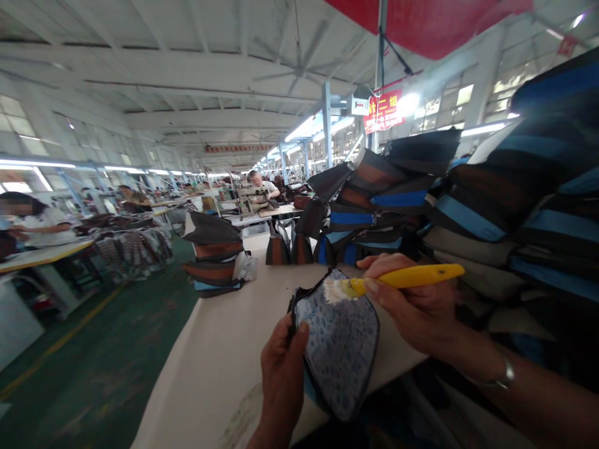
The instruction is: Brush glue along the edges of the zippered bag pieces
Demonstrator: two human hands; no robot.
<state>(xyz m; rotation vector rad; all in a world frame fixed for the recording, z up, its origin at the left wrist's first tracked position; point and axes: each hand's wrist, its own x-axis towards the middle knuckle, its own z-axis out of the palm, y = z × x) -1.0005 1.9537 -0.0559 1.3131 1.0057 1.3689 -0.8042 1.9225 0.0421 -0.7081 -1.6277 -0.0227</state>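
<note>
My left hand grips the left edge of a fabric pouch, thumb lying on its grey-blue patterned face and fingers behind. Dark trim runs around the pouch's edge, and a strip of blue shows beneath it at the lower left. In my right hand is a paintbrush with a yellow handle, pinched near its bristle end. Its pale bristles touch the upper part of the patterned face. A metal bracelet circles my right wrist.
A pale tabletop lies beneath the pouch. Dark pieces with brown and blue bands form a small stack at the left and large piles at the right. A co-worker stands at the far left; another is behind a sewing machine.
</note>
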